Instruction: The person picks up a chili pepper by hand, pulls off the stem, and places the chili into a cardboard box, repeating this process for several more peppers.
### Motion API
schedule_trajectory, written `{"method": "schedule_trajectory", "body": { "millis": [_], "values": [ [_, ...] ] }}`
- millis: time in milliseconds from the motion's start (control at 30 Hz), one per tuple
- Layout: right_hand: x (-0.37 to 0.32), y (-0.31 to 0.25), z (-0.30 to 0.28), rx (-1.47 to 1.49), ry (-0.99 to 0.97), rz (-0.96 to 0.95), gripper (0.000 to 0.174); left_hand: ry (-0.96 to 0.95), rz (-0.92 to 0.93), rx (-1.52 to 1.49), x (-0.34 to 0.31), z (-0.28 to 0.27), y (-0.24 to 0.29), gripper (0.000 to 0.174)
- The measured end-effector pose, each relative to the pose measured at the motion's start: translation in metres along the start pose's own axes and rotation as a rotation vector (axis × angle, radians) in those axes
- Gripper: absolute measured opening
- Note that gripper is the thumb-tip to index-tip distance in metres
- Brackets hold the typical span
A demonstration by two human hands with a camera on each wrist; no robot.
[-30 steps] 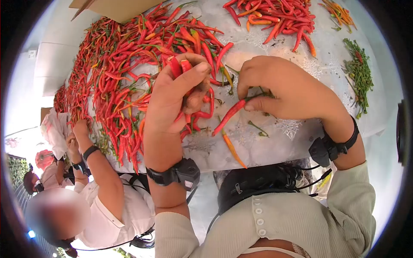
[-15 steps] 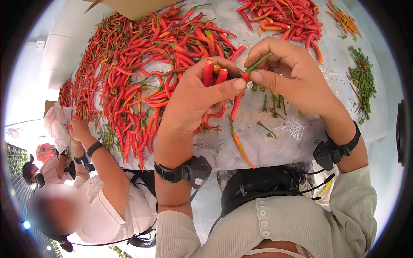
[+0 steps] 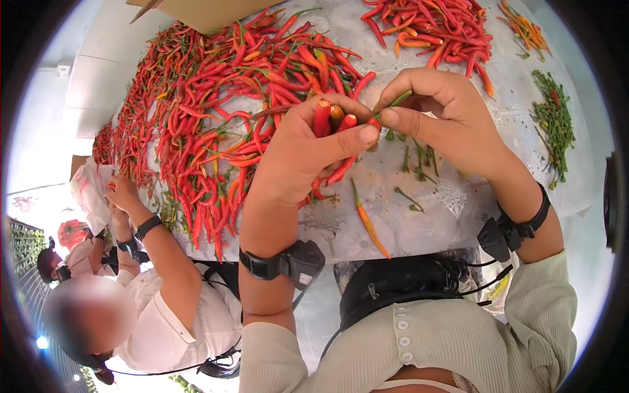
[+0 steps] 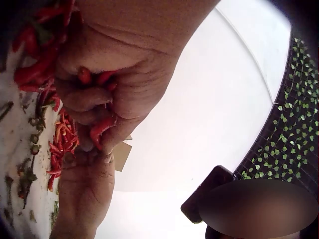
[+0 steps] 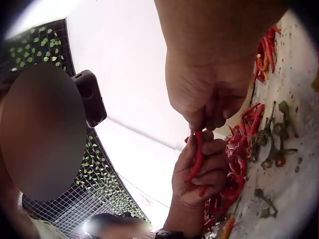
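Observation:
My left hand (image 3: 295, 157) is curled round several red chili peppers (image 3: 322, 119), their stemless ends standing up between thumb and fingers. Its thumb and fingertip also grip one more red chili (image 5: 198, 157), whose body slants down below the thumb. Close against that thumb, my right hand (image 3: 452, 121) pinches the chili's green stem (image 3: 401, 98) between thumb and forefinger. In the left wrist view, curled fingers partly hide the held chilies (image 4: 101, 130). An orange chili with a green stem (image 3: 370, 226) lies on the table just below both hands.
A large heap of red chilies (image 3: 196, 131) spreads over the table's left side, below a cardboard box (image 3: 203, 13). Farther right lie a smaller chili pile (image 3: 452, 33), orange chilies (image 3: 524, 26) and green stems (image 3: 553, 131). Another person (image 3: 177, 275) works at the left.
My right hand has brought a chili from the table side up to my left hand. The left thumb and fingertip now grip its body, while the right hand pinches its stem.

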State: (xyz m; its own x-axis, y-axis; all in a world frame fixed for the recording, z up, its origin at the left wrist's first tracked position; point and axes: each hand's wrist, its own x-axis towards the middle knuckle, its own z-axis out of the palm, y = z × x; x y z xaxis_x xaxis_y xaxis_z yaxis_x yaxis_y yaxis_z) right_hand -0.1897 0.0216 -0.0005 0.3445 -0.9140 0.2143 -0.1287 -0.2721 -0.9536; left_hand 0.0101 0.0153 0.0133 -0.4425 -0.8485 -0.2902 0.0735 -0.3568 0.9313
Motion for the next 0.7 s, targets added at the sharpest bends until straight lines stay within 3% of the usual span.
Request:
{"method": "schedule_trajectory", "body": {
  "millis": [600,700],
  "values": [
    [0.003,0.001,-0.005,0.532,-0.181,0.239,0.013,-0.105,0.045,0.014,-0.005,-0.005,0.002,0.026],
    [0.002,0.0,-0.005,0.481,-0.128,0.236,0.013,-0.068,0.091,-0.065,0.0,-0.011,-0.003,0.024]
  ]
}}
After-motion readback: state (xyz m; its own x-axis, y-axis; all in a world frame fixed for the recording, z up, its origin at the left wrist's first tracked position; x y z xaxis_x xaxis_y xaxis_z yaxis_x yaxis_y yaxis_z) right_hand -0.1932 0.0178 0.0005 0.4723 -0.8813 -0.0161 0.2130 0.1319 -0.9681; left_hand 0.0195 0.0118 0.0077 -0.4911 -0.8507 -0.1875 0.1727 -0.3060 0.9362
